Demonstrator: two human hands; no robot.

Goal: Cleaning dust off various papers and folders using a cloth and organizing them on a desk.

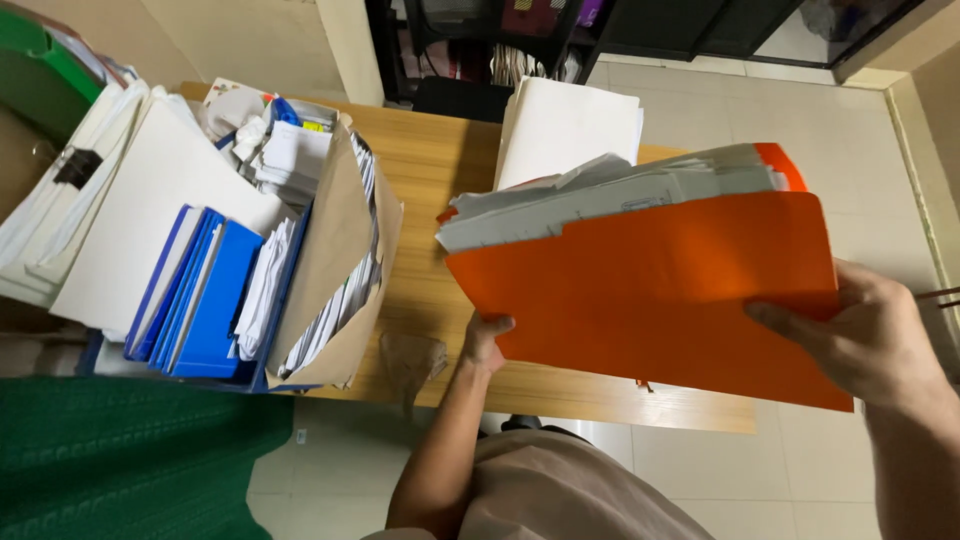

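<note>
The orange folder [660, 290] hides part of the table [440, 170]. Held above it, long axis left-right, papers [600, 195] spilling far. Left hand [485, 345] and right hand [870, 335] clamp its edges.

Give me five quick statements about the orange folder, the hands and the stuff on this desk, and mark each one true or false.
1. Both hands hold the orange folder. True: the left hand grips its lower left corner, the right hand its right edge.
2. The folder is empty. False: it is stuffed with white papers.
3. Blue binders stand in the box at the left. True.
4. The folder lies flat on the wooden desk. False: it is held up above the desk.
5. The brown envelope beside the binders is sealed and flat. False: it gapes open, with papers inside.
</note>
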